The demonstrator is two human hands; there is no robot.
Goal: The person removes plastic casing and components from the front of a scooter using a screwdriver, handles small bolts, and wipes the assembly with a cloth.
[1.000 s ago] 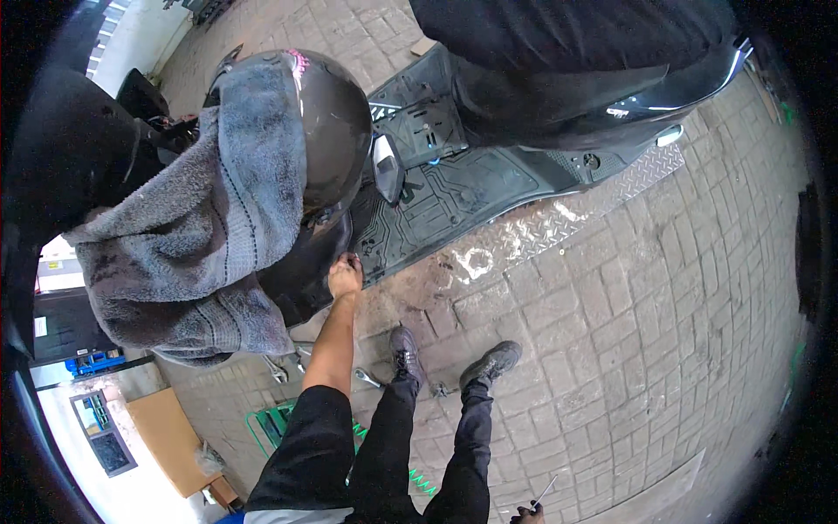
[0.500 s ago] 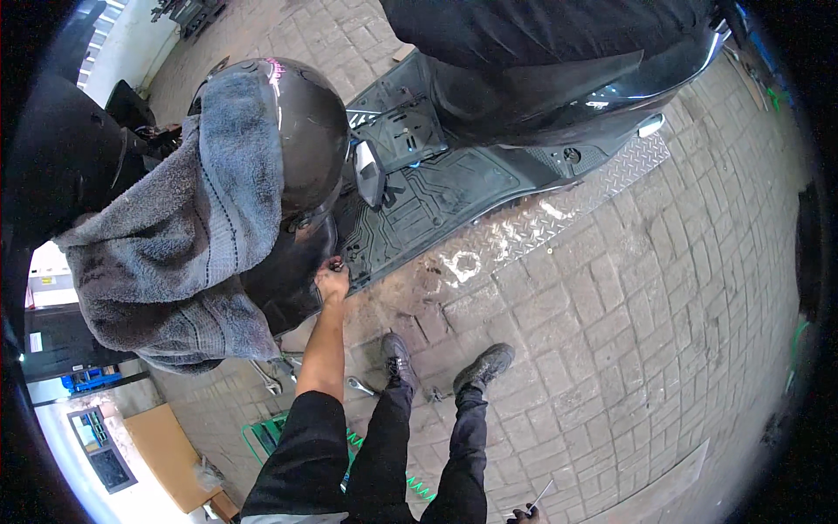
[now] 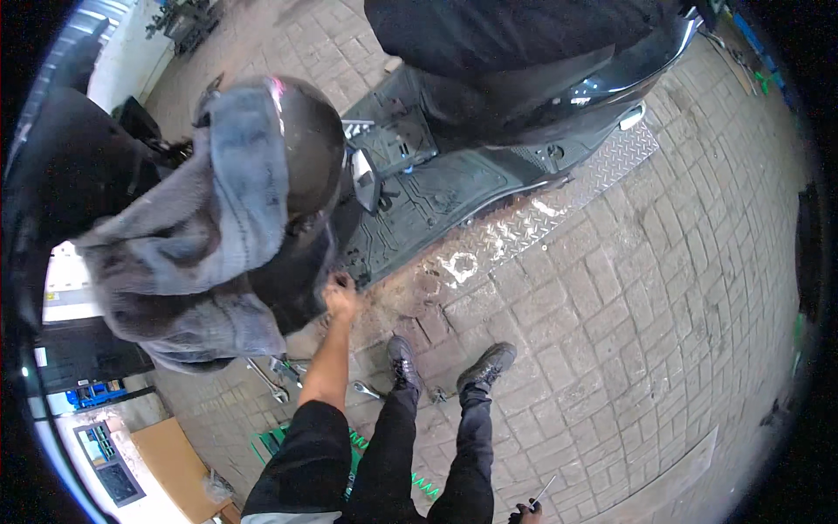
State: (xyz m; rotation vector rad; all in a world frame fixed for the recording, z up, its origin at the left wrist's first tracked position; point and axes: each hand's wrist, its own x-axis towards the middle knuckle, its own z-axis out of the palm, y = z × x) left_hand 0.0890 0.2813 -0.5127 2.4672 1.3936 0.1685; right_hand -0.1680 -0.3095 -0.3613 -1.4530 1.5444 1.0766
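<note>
My left hand (image 3: 341, 297) is at the near left corner of a scooter's black floorboard (image 3: 445, 196), beside the dark front body panel. Its fingers are curled closed; anything inside them is too small to make out. At the bottom edge, my right hand (image 3: 527, 515) grips a screwdriver (image 3: 545, 491) whose thin metal shaft points up and right. Only part of that hand shows. A grey-blue towel (image 3: 249, 175) is draped over the scooter's dark, rounded front (image 3: 312, 144). On the floorboard lies a small part with a pale face (image 3: 363, 168).
A diamond-plate metal strip (image 3: 515, 234) runs along the scooter's near side. Wrenches (image 3: 269, 382) and a ratchet (image 3: 367, 389) lie on the paving near my feet, by a green crate (image 3: 269, 444) and a coiled green hose (image 3: 424, 486). A cardboard sheet (image 3: 179, 463) stands at lower left.
My left hand has shifted slightly down and right, toward the floorboard's outer edge. The whole view has turned a little. My right hand still holds the screwdriver low at the edge.
</note>
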